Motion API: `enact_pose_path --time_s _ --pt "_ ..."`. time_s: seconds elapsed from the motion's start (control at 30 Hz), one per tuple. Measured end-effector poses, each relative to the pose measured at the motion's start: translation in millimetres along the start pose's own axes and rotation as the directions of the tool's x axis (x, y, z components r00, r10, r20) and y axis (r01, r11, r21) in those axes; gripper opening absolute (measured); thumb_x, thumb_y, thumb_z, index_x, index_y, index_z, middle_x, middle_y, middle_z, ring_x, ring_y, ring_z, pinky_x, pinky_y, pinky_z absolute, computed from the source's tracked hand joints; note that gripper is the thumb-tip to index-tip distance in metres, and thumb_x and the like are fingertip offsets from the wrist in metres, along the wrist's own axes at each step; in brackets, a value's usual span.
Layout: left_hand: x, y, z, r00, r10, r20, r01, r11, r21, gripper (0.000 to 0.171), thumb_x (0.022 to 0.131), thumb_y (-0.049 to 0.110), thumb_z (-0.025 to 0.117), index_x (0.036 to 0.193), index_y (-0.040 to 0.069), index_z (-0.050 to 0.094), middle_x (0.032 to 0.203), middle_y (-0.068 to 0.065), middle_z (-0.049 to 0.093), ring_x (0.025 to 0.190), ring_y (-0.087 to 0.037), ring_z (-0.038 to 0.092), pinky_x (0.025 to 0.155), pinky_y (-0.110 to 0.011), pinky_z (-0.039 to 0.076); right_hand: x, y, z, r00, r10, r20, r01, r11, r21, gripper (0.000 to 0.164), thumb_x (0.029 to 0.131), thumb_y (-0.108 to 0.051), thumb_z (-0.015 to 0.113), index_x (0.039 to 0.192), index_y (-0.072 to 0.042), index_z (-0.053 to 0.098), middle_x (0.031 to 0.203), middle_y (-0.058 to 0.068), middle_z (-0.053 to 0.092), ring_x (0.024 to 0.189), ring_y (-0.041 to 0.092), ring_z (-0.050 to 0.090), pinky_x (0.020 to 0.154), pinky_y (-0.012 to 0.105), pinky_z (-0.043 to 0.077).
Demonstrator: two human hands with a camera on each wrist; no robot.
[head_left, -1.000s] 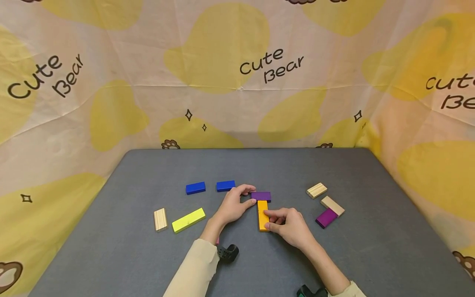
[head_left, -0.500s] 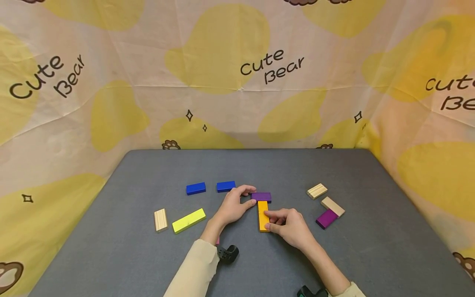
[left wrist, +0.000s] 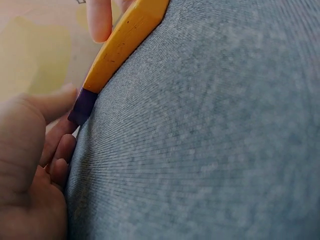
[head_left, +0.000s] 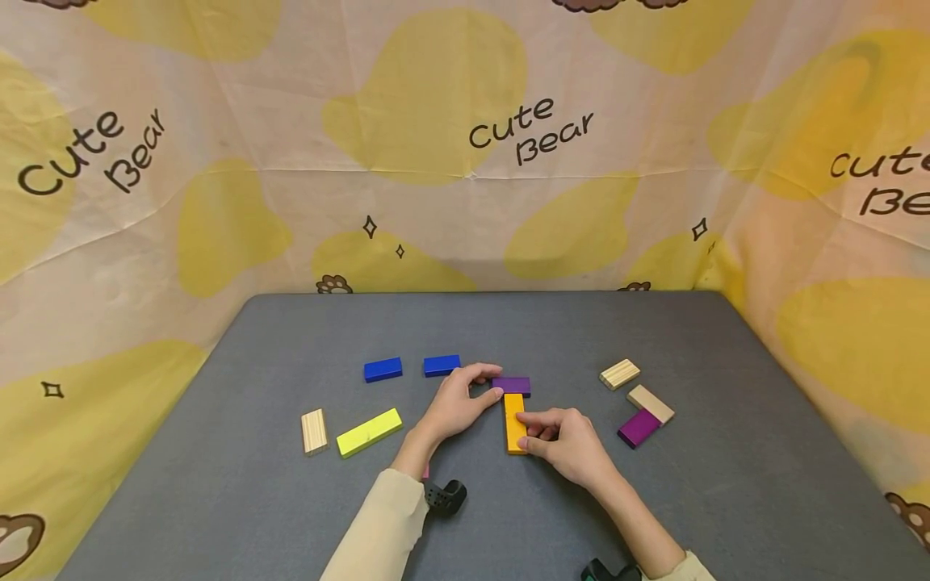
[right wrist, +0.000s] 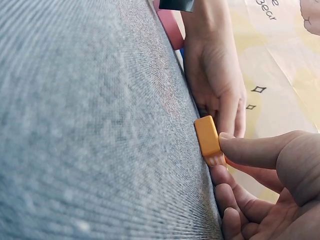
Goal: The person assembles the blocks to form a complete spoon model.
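Note:
A purple block (head_left: 514,386) and an orange block (head_left: 513,421) lie flat on the table, forming a T. In the left wrist view, the orange block's far end meets the side of the purple block (left wrist: 83,106). The left hand (head_left: 452,405) pinches the purple block at its left end, thumb on the near side and fingers behind. From the right, the right hand (head_left: 571,446) holds the orange block, its thumb and fingertips at the near end and right edge. The right wrist view shows that thumb on top of the orange block (right wrist: 206,135).
Two blue blocks (head_left: 383,369) lie behind the left hand. A yellow-green block (head_left: 369,433) and a plain wood block (head_left: 315,432) are at left. On the right are two plain wood blocks (head_left: 620,374) and another purple block (head_left: 639,428). A pink block (right wrist: 170,30) is mostly hidden by the left wrist.

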State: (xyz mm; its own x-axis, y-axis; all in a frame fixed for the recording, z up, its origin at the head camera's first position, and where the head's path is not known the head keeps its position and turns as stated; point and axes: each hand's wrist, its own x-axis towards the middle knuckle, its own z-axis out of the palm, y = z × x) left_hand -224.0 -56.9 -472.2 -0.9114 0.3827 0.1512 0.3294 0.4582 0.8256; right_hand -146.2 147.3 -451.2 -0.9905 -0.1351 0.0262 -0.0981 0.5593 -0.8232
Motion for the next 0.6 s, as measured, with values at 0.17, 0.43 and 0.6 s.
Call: enact_pose_path --time_s 0.17,0.43,0.6 --pt "0.7 -0.5 -1.1 0.999 0.04 0.024 -0.04 0.999 -0.019 0.043 0.09 0.037 0.073 0.128 0.018 0.068 0.125 0.008 0.061 0.119 -0.014 0.051 0.102 -0.043 0.038 -0.4 0.5 -0.4 1.0 -0.026 -0.002 0.026 1.0 0.001 0.031 0.077 -0.008 0.084 0.107 -0.009 0.078 0.076 -0.005 0.061 0.068 0.015 0.053 0.057 0.026 0.042" --pt "0.3 -1.3 -0.3 0.998 0.025 0.049 -0.026 1.0 0.008 0.046 0.083 0.041 0.079 0.124 0.022 0.071 0.124 0.008 0.059 0.121 -0.018 0.045 0.104 -0.048 0.033 -0.9 0.7 -0.7 1.0 -0.028 0.001 0.028 1.0 0.002 0.033 0.077 -0.009 0.085 0.109 -0.008 0.077 0.076 -0.005 0.061 0.067 0.014 0.054 0.055 0.025 0.042" --pt "-0.3 -1.2 0.1 0.999 0.005 0.05 -0.006 1.0 0.02 0.047 0.082 0.042 0.08 0.124 0.023 0.071 0.125 0.008 0.057 0.123 -0.018 0.043 0.104 -0.047 0.033 -0.6 0.5 -0.4 1.0 -0.026 0.003 0.026 1.0 0.003 0.034 0.077 -0.009 0.084 0.11 -0.008 0.077 0.076 -0.005 0.061 0.067 0.015 0.054 0.055 0.025 0.042"
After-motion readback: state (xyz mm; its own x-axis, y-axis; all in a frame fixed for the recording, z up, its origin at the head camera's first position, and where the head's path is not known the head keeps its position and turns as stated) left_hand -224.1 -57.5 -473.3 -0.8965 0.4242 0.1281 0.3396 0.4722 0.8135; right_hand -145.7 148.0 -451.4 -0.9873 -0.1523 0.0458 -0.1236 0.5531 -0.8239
